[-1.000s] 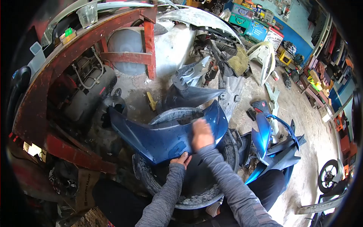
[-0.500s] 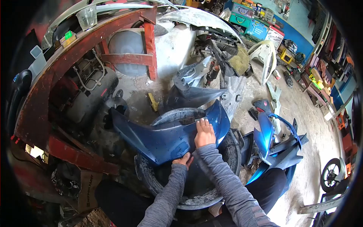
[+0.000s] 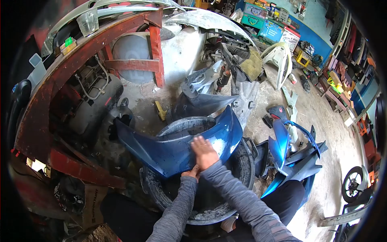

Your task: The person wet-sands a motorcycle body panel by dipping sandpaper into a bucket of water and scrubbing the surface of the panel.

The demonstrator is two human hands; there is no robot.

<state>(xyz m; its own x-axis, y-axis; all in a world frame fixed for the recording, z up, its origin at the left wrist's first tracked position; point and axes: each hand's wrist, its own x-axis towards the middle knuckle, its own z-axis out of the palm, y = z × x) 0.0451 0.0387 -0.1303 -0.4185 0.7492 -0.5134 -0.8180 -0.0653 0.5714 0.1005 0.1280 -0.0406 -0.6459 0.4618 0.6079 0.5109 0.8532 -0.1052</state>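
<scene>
A glossy dark-blue curved motorcycle body panel (image 3: 161,149) lies across a worn black tub (image 3: 150,189), wet-looking in patches. My left hand (image 3: 192,172) grips the panel's lower edge, with the thumb on its face and the other fingers hidden behind. My right hand (image 3: 204,152) lies flat on the middle of the panel, just above my left hand, its fingers stretched out and slightly blurred. Whether something thin lies under that palm is hidden. Inside the tub sits a dark round basin (image 3: 193,121), partly behind the panel.
Bright blue fairing pieces (image 3: 280,141) lie to the right of the tub. Dark grey body parts (image 3: 201,103) stand behind it. At the left are a red wooden bench (image 3: 133,64) and a compressor tank (image 3: 98,103). A yellow block (image 3: 160,110) rests on the floor.
My right hand has slid left and slightly down across the panel, away from its right part. My left hand keeps its hold on the lower edge, shifting slightly. The view moved a little.
</scene>
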